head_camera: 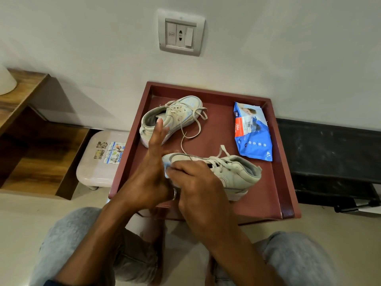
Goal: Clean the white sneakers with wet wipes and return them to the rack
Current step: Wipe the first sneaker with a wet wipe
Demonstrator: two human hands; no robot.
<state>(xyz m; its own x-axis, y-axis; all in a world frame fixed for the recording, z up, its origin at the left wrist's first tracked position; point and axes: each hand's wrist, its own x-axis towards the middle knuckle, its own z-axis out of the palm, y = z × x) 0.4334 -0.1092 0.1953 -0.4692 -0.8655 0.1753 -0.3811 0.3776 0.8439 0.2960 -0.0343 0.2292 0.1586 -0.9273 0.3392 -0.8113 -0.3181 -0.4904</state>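
right hand [193, 178] presses wipe [168, 169] on near sneaker [233, 172], toe pointing left

Two white sneakers [171, 118] [226, 172], one blue pack of wet wipes [252, 132] and one wipe [168, 170] sit on one red tray-like surface [286, 182]. Two hands [152, 172] [198, 186] show. One small stool [99, 162] stands beside it, and one wall socket plate [181, 32] above.

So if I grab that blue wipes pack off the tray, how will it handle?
The wipes pack looks like soft, crinkled film, so it will probably sag and flex. It lies flat on the tray, so it is unlikely to roll. The glossy wrapper may be slippery.
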